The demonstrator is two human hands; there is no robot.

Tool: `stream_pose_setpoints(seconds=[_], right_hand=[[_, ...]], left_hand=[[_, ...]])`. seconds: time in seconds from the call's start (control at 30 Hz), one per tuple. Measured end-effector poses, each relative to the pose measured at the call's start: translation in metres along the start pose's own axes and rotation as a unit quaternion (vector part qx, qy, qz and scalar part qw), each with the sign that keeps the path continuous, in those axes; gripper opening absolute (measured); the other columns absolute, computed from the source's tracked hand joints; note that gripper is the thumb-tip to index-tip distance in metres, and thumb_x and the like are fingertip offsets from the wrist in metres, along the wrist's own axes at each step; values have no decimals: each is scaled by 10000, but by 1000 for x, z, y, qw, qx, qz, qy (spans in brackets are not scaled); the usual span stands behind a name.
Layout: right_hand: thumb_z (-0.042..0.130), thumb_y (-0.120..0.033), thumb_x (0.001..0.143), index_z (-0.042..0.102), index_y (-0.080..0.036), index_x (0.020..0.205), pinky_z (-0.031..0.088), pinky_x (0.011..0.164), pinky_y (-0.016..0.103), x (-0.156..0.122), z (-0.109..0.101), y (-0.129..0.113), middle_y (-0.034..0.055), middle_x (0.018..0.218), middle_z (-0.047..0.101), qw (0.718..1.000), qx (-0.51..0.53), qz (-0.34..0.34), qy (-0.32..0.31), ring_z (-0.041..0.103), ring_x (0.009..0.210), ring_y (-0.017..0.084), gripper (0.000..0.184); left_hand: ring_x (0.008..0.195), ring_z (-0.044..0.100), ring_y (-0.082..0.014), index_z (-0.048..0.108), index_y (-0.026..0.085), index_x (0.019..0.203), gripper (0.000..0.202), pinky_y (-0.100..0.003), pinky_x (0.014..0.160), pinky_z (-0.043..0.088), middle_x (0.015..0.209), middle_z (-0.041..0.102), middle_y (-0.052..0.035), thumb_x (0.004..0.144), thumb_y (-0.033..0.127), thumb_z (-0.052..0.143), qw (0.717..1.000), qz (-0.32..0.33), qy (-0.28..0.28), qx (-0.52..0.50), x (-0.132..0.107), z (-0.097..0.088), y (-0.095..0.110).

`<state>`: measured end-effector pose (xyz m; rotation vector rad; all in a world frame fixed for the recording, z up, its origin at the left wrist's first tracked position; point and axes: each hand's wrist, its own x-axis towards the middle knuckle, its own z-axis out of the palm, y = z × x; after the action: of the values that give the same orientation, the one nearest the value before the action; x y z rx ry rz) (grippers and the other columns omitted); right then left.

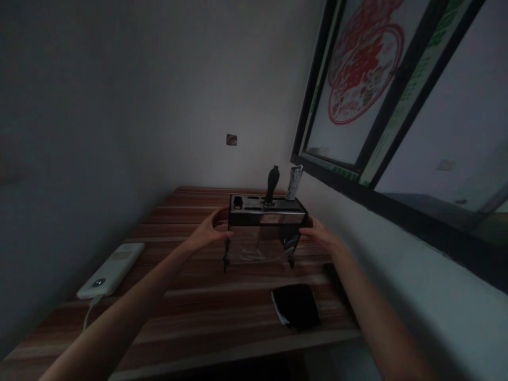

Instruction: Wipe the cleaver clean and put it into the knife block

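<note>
A knife block [264,233] with a dark slotted top and clear sides stands on the striped wooden table [190,301]. A black handle [272,182] sticks up from one of its slots. My left hand [210,230] grips the block's left end, fingers curled round it. On the block's right end lies my right hand [319,233], its fingers pressed against the side. Both arms reach forward from the near edge.
A white power bank [113,270] with a cable lies at the table's left. A black wallet-like object [297,306] lies near the front right. A silvery wrapped item [294,182] stands behind the block. A window [397,106] with a red paper cutting runs along the right wall.
</note>
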<state>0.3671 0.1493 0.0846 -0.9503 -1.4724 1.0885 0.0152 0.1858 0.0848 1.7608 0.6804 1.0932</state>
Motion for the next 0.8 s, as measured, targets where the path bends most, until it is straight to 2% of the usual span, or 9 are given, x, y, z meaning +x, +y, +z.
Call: stream_pose_setpoints(seconds=[0.23, 0.4, 0.57, 0.8], right_hand=[[808, -281, 480, 642, -225, 928, 442, 887, 369, -21, -35, -9, 23, 986, 695, 999, -6, 46, 11, 615, 964, 235, 481], [799, -254, 476, 647, -229, 934, 457, 837, 361, -30, -57, -5, 19, 983, 699, 998, -2, 66, 11, 625, 932, 235, 483], [797, -238, 474, 648, -227, 945, 450, 846, 364, -38, -70, 1, 21, 989, 700, 998, 1, 68, 12, 625, 940, 240, 494], [805, -255, 475, 642, -239, 976, 435, 876, 373, -44, -79, 12, 18, 1003, 696, 998, 7, 62, 18, 617, 966, 240, 527]], left_hand=[[1193, 480, -264, 423, 174, 1264, 806, -434, 1030, 335, 1286, 517, -144, 558, 315, 787, 1000, 16, 10, 1, 12, 37, -23], [1183, 491, -263, 430, 211, 1265, 797, -424, 999, 361, 1286, 526, -125, 559, 327, 782, 1000, 18, 8, -6, 13, 61, -26], [1195, 476, -273, 436, 199, 1259, 793, -421, 977, 365, 1291, 518, -141, 557, 316, 783, 1000, 1, 8, 2, 16, 74, -28], [1212, 460, -273, 431, 193, 1267, 819, -414, 969, 361, 1297, 509, -154, 540, 304, 791, 1000, -7, 9, -12, 20, 82, -32]])
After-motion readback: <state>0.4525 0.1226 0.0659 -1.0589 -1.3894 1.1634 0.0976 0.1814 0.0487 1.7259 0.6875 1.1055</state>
